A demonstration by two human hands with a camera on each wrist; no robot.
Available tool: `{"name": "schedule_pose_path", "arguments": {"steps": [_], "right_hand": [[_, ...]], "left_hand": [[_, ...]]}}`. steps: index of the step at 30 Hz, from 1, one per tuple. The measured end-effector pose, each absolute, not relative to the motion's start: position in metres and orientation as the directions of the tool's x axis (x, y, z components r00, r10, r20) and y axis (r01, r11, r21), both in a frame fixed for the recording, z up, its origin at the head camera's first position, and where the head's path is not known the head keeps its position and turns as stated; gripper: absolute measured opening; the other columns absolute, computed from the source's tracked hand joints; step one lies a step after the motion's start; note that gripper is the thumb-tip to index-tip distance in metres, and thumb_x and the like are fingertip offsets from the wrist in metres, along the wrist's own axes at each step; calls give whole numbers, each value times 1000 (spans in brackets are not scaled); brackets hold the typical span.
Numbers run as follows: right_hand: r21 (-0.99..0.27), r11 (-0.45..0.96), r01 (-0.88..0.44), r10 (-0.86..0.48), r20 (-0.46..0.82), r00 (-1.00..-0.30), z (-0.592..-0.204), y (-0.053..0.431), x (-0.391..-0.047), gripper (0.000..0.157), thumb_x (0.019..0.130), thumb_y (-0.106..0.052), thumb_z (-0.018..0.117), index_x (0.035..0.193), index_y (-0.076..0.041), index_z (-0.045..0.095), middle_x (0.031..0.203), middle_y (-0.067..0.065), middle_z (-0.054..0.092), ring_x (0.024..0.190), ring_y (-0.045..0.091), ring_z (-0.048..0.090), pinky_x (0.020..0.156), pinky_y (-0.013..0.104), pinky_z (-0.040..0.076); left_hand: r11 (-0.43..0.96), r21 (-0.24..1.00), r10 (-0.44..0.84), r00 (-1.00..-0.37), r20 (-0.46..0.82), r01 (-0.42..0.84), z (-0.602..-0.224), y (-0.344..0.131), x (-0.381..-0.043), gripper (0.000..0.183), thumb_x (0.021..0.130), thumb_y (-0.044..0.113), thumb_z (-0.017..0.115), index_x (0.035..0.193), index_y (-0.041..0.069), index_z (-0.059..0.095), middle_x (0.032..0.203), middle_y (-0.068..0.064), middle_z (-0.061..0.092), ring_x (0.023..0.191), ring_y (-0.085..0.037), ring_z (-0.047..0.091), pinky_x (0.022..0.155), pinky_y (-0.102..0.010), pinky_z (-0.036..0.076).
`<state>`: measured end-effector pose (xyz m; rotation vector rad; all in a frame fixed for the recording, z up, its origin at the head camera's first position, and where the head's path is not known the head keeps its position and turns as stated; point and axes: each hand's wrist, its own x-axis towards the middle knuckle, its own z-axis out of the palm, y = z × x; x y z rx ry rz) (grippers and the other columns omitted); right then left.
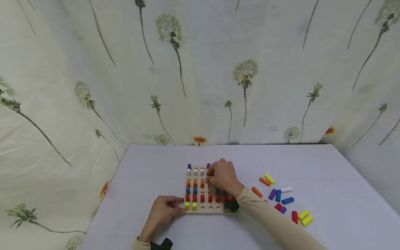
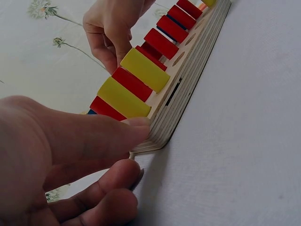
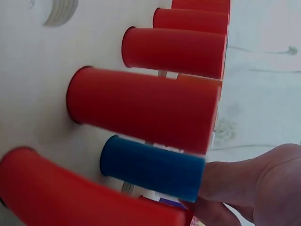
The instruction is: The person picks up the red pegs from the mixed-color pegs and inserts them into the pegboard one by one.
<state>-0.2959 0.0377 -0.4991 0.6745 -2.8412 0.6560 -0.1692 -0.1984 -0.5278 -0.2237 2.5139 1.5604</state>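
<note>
A wooden pegboard lies on the table, with rows of upright coloured pegs in its holes. My left hand holds its near left corner, the thumb against the edge close to two yellow pegs. Over the far part of the board, my right hand has its fingers bent and tips low beside the white pegs and orange pegs. I cannot tell what lies between those fingertips. In the right wrist view a blue peg and red pegs partly cover that hand.
Loose pegs lie scattered to the right of the board, among them a white peg, an orange peg, a purple peg and a yellow peg. A flower-patterned cloth hangs behind the white-covered table.
</note>
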Motion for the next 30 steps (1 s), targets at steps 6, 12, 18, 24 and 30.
{"name": "schedule_pose_path", "arguments": {"steps": [6,12,18,24,30], "right_hand": [[-378,797,-471,-388,279,-879,-499,37,-294,17,77,-17,94,68,-21,79,68,-9,71,73,17,47,71,39,37],[-378,793,-478,-387,295,-874,-499,37,-294,16,76,-20,95,68,-21,82,70,-7,74,75,18,49,71,40,39],[-415,794,-444,-384,222,-896,-493,38,-292,12,78,-27,96,80,-19,87,82,-3,78,81,20,50,76,41,40],[-480,773,-416,-358,211,-909,-486,41,-288,11,81,-25,93,90,-19,88,88,0,79,80,19,47,74,37,35],[-473,760,-446,-365,257,-895,-465,60,-281,11,83,-28,91,88,-19,88,87,1,81,77,19,46,70,35,33]], "left_hand": [[448,869,-33,-975,-220,-211,-528,-198,-169,32,80,10,91,111,6,83,74,0,67,69,-16,54,59,-28,43],[446,868,-42,-974,-223,-218,-529,-199,-169,32,80,10,91,110,6,83,74,0,67,69,-16,54,58,-28,42],[441,868,-40,-971,-234,-227,-531,-199,-170,31,80,11,91,110,7,83,75,0,67,68,-16,54,58,-28,43],[441,869,-37,-972,-230,-223,-529,-199,-169,32,80,10,91,111,6,83,74,0,66,67,-15,54,58,-28,43],[454,864,-39,-974,-225,-218,-529,-198,-170,32,80,11,90,111,6,83,74,0,66,67,-15,54,59,-29,44]]}}
